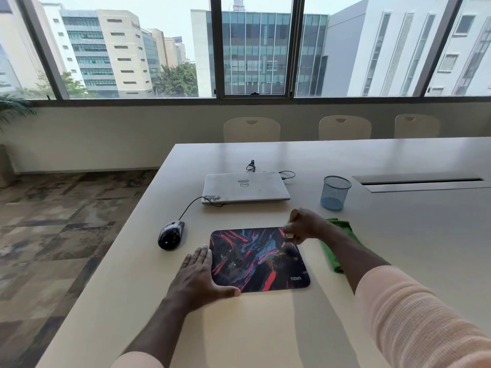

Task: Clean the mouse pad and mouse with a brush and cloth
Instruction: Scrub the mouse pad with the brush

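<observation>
Your two pale pink sleeves point(414, 314) are closest to the lens, pushed up so that both forearms are bare as they reach out over the white table point(265, 328).

The mouse pad point(260, 258) lies flat on the table straight ahead of you, near the table's left edge. Its print is dark with red and blue streaks, and "TIZUM" is written in pale letters at its near right corner.

Your left hand point(198, 274) lies flat with straight fingers on the table against the pad's left edge, thumb stretched onto the near left corner. Your right hand point(305, 225) is curled around the brush point(289, 241); the handle end sticks up above your knuckles and the dark bristles touch the pad near its far right corner.

The mouse point(171, 235), dark and glossy, sits on the table just left of the pad's far corner, apart from it. Its cable point(191, 205) runs back to the laptop point(245, 187).

The green cloth point(332, 257) lies crumpled on the table right of the pad, partly hidden by your right forearm.

The laptop is closed, silver, with the Dell logo on its lid and a sticker at the near left corner that is too small to read. A blue mesh cup point(335, 192) stands to its right. Cream chairs point(252, 128) line the far side, below windows point(255, 49) that look onto office blocks.
</observation>
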